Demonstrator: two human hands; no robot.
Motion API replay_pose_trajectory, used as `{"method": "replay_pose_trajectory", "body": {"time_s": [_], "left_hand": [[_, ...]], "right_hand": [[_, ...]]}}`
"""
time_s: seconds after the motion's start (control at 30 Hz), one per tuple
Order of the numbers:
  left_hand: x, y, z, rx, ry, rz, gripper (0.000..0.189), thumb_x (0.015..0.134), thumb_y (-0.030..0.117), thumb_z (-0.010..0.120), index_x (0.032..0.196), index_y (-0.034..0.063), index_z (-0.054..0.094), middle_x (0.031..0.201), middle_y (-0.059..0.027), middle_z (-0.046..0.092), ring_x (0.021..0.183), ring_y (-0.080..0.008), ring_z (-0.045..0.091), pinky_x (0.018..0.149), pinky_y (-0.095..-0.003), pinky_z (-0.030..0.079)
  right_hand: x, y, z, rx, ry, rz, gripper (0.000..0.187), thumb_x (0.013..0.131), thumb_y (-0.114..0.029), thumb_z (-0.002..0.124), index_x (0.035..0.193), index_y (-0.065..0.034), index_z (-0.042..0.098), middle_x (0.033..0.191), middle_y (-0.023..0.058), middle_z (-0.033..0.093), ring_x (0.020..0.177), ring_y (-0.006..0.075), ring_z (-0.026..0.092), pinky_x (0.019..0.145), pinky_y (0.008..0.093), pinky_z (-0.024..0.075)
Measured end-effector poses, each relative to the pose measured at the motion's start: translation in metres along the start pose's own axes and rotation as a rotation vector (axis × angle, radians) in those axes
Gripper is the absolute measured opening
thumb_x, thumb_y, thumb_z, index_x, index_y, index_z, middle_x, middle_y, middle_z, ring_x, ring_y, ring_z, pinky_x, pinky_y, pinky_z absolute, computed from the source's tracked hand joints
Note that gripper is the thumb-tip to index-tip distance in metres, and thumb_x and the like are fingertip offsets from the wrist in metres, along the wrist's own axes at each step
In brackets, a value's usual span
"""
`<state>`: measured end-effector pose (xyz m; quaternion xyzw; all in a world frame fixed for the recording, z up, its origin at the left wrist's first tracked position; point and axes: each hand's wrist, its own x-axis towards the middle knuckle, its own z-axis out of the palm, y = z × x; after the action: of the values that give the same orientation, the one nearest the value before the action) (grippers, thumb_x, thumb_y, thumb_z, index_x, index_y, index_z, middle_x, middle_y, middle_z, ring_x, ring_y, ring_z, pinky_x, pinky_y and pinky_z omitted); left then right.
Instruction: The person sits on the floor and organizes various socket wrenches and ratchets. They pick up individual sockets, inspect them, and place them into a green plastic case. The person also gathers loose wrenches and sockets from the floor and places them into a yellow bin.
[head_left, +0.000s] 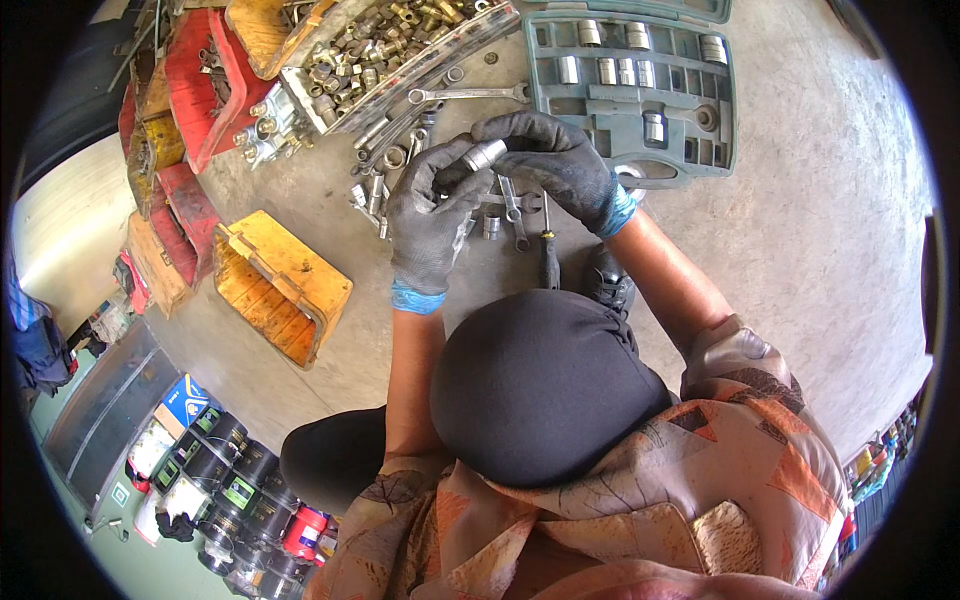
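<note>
Between my gloved hands is a chrome socket (484, 154), its body lying across my fingertips. My left hand (437, 202) has its fingers curled around the socket's lower left end. The fingers of my right hand (551, 154) pinch its other end. A teal socket case (630, 94) lies unfolded beyond my right hand, with several sockets seated in its slots. Combination wrenches (469, 94) and a loose socket (491, 226) lie on the concrete floor around my hands. A screwdriver with a black handle (550, 259) lies near my shoe.
A metal tray of brass-coloured fittings (375, 56) stands at the upper left. Red bins (202, 90) and a yellow plastic bin (289, 281) are on the left. Hydraulic-looking metal parts (270, 124) sit beside the tray. My knee (547, 382) rises close below my hands.
</note>
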<state>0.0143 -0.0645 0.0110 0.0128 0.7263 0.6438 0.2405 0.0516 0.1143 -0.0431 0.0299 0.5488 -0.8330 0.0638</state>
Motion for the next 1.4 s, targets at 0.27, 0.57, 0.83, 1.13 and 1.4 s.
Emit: {"method": "replay_pose_trajectory", "body": {"time_s": [0.27,0.57,0.83,1.13,1.4], "left_hand": [[0.004,-0.005,-0.004,-0.094,0.043,-0.015,0.038,0.091,0.001,0.068,0.127,-0.0039,0.059,0.112,-0.0096,0.067,0.092,-0.012,0.065,0.082,-0.0247,0.055],[0.003,-0.004,-0.004,-0.156,0.049,-0.076,0.035,0.096,0.008,0.064,0.13,-0.0011,0.06,0.104,-0.0045,0.067,0.073,-0.0058,0.059,0.065,-0.0185,0.049],[0.005,-0.004,-0.01,-0.208,0.021,-0.136,0.033,0.098,0.011,0.062,0.129,0.0013,0.062,0.092,-0.0022,0.067,0.069,-0.0055,0.058,0.062,-0.0181,0.048],[0.006,-0.008,-0.018,-0.26,-0.029,-0.151,0.034,0.1,0.012,0.059,0.133,0.0014,0.059,0.088,0.0003,0.067,0.072,-0.003,0.058,0.064,-0.018,0.05],[0.006,0.0,-0.009,-0.233,-0.028,-0.101,0.035,0.094,0.002,0.064,0.128,0.0037,0.059,0.092,-0.0045,0.068,0.075,-0.0087,0.061,0.068,-0.022,0.051]], "right_hand": [[0.005,0.0,-0.001,0.119,-0.028,0.116,0.039,0.091,-0.004,0.067,0.129,-0.0016,0.062,0.127,0.0081,0.065,0.113,0.0154,0.061,0.098,0.0317,0.0504],[-0.001,0.004,0.0,0.19,-0.021,0.21,0.039,0.091,-0.005,0.065,0.129,0.0011,0.06,0.126,0.0091,0.065,0.106,0.0157,0.065,0.095,0.0295,0.0518],[-0.005,-0.003,0.006,0.181,-0.045,0.169,0.042,0.092,-0.008,0.064,0.132,0.0018,0.056,0.124,0.0098,0.065,0.109,0.0172,0.064,0.098,0.0306,0.0512],[-0.003,-0.001,0.008,0.009,-0.03,0.159,0.038,0.096,-0.016,0.062,0.129,0.0014,0.06,0.126,0.0103,0.063,0.111,0.0163,0.063,0.098,0.0306,0.0499],[0.005,0.018,-0.001,-0.061,-0.029,0.005,0.039,0.099,-0.018,0.059,0.134,-0.0023,0.058,0.126,0.0079,0.064,0.11,0.0159,0.063,0.098,0.0306,0.0502]]}}
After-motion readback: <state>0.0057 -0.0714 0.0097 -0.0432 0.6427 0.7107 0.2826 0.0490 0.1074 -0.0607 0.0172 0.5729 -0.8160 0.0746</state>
